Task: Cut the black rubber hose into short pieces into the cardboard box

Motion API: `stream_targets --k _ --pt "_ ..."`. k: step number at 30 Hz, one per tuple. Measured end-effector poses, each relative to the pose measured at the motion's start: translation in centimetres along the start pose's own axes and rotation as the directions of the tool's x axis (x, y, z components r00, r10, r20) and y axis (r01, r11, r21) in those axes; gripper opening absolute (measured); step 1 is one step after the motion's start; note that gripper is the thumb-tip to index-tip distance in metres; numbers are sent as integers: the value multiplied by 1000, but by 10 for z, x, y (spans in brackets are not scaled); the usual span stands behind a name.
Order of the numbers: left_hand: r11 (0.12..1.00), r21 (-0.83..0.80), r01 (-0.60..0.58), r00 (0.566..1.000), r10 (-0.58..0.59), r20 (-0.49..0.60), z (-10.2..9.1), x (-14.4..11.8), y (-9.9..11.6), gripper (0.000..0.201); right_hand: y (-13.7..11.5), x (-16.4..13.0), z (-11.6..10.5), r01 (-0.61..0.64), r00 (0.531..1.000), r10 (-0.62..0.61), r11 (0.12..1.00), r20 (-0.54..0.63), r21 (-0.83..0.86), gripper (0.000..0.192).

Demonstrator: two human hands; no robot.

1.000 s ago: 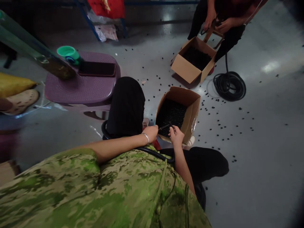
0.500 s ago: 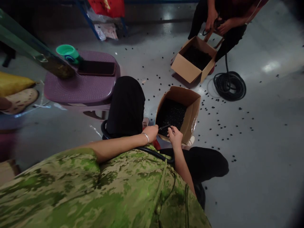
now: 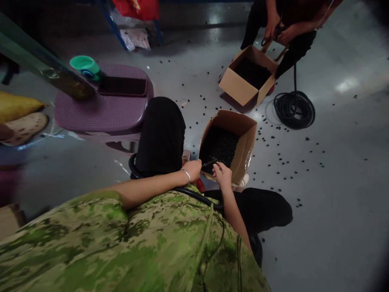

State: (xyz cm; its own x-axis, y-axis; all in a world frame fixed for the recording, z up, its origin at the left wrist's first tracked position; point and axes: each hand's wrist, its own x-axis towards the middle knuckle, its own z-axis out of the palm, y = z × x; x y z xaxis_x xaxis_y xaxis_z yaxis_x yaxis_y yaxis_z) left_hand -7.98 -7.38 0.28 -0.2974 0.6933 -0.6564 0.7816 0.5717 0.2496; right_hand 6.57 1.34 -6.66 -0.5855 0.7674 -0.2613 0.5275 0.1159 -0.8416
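Observation:
My left hand (image 3: 192,169), with a silver bracelet at the wrist, is closed around a thin, dark, pointed tool (image 3: 209,163), which looks like scissors. The tool points right, across the near part of an open cardboard box (image 3: 244,151). Many small black pieces (image 3: 219,142) lie in the box. Beside the tool's far end, the fingers of my right hand (image 3: 223,175) are pinched together; what they hold is too small and dark to make out. A black ribbed hose (image 3: 194,195) runs across my lap and passes behind my right forearm.
A co-worker's hands (image 3: 273,29) work above a second cardboard box (image 3: 240,87). Near it lies a coil of black hose (image 3: 294,110). Small black pieces are scattered over the floor. To my left, a purple stool (image 3: 100,115) bears a green cup (image 3: 86,67) and a phone (image 3: 123,86).
Both my hands have shifted slightly left, the right one a little more. The co-worker's hands have moved a little, and the hose hanging to the coil has swung right.

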Motion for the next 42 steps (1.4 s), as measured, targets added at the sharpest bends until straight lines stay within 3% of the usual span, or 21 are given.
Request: stream_targets --k 7,14,21,36,42 --pt "999 25 -30 999 30 -17 -2 0 0 28 -3 4 -7 216 976 -218 952 11 -219 29" --pt "999 39 -1 999 2 -32 -3 3 -3 28 2 6 -1 220 975 -224 947 11 -235 29" --pt "999 27 18 998 -16 -58 0 9 -5 41 7 8 3 210 976 -218 950 -9 -232 29" --pt "999 37 -20 999 22 -44 12 18 -4 41 11 7 0 174 976 -204 944 -81 -281 32" --pt "1000 19 6 995 -4 -97 16 20 -4 46 8 7 0 160 977 -195 933 -80 -324 34"
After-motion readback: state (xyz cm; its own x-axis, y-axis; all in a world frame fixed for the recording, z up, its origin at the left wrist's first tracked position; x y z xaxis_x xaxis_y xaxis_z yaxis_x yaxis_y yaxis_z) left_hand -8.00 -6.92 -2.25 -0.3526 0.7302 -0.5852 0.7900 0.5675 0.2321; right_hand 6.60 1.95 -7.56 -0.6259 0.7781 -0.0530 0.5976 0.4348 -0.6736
